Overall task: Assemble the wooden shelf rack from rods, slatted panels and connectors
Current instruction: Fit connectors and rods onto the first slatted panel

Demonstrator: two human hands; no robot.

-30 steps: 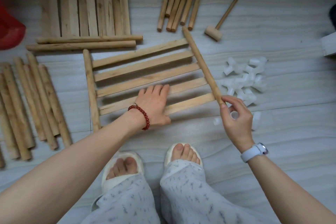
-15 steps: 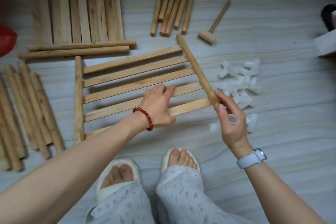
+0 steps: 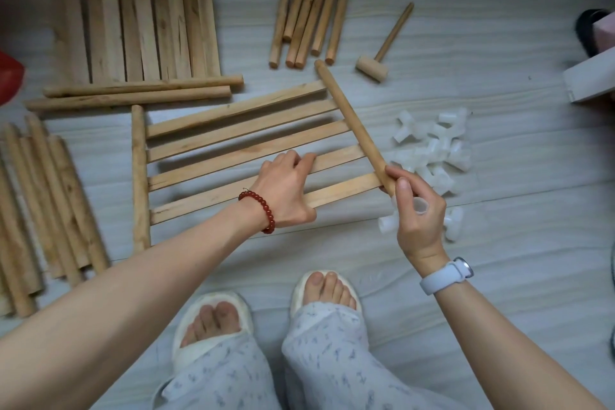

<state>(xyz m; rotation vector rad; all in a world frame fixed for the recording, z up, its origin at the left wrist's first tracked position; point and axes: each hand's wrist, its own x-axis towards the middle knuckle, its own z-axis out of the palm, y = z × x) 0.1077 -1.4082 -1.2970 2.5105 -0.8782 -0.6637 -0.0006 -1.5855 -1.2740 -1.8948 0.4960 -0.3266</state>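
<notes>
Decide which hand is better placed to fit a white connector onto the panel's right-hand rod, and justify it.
Right. The right hand already holds a white connector at the rod end. The left hand steadies the slatted panel.

Slatted panel point(image 3: 233, 150): bare matt wood, visible grain. Connectors point(image 3: 432, 146): translucent white plastic, smooth. Mallet point(image 3: 372, 68), one o'clock: unfinished wood.

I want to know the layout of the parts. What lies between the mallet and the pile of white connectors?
In the head view, only bare floor lies between the mallet and the connectors.
</notes>
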